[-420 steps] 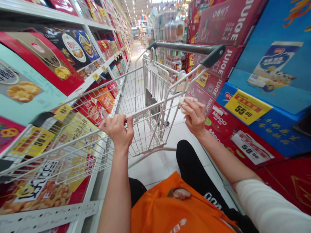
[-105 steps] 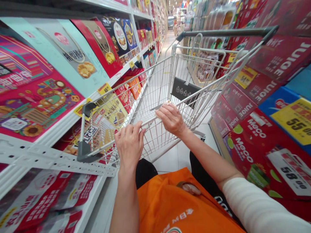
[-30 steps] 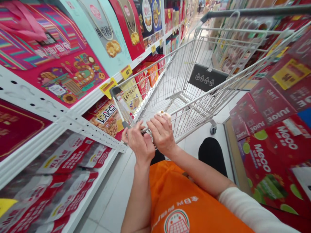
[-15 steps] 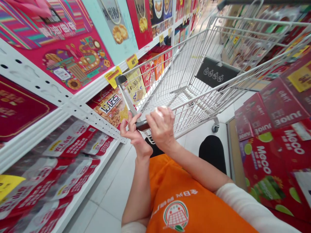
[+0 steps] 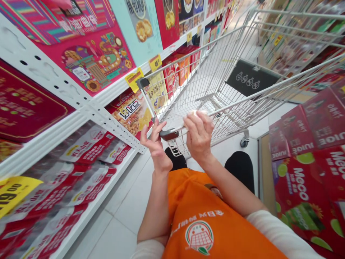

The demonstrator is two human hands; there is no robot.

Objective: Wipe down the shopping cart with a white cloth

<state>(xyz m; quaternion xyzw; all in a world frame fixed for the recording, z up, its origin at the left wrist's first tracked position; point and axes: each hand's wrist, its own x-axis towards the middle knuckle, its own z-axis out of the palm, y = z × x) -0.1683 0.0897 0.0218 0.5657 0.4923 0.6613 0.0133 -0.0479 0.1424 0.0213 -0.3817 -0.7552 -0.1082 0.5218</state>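
A metal shopping cart stands in front of me, its wire basket reaching away to the upper right. Its dark handle corner lies between my two hands. My left hand is at that corner, fingers bent and apart; contact with the handle is hard to make out. My right hand is over the cart's near wire side, its fingers curled round a white cloth. Only a small part of the cloth shows, and it could be a tissue. A black plate with round marks hangs inside the basket.
On the left, white shelving holds gift boxes and red-and-white bottle packs, with yellow price tags. Stacked red drink cartons rise close on the right. Pale floor tiles run below.
My right hand has moved right along the cart's near side, away from the handle corner, with the white cloth. My left hand stays by the corner. The whole view has shifted slightly.
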